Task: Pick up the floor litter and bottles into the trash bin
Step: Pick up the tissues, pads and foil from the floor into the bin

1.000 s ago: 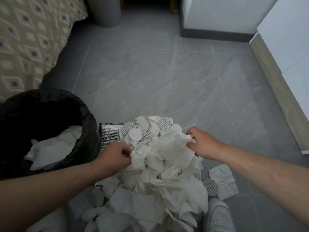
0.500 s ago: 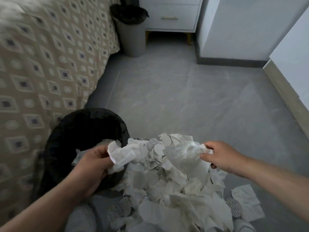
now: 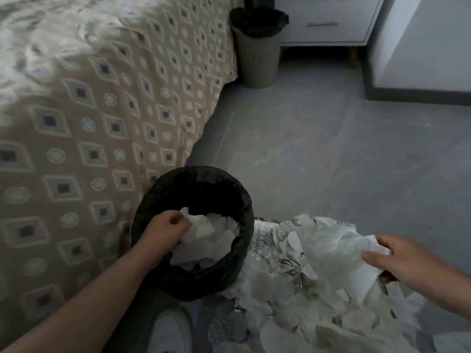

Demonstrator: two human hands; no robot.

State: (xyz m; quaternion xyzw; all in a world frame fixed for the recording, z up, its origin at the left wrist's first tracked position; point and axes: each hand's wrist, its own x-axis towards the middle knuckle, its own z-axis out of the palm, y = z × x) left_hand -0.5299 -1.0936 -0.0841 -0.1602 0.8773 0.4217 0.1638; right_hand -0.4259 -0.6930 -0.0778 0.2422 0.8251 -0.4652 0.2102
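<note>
A trash bin (image 3: pixel 244 207) lined with a black bag stands on the floor beside the bed, with white paper inside it. My left hand (image 3: pixel 165 231) is over the bin's opening, shut on a crumpled white paper (image 3: pixel 201 229). To the right of the bin, a heap of white paper litter (image 3: pixel 293 289), round patterned discs and a silver foil sheet covers the floor. My right hand (image 3: pixel 397 261) is shut on a large white sheet (image 3: pixel 339 250) that hangs over the heap. No bottles are in view.
A bed with a beige diamond-patterned cover (image 3: pixel 89 123) fills the left side. A second grey bin (image 3: pixel 257 47) with a black liner stands at the back, next to a white drawer cabinet (image 3: pixel 326 19). My white shoe (image 3: pixel 169 332) is below the bin. Grey tiled floor (image 3: pixel 331 149) lies ahead.
My left hand has carried its crumpled paper from the heap over into the bin. My right hand has lifted its sheet. The view has swung left, towards the bed.
</note>
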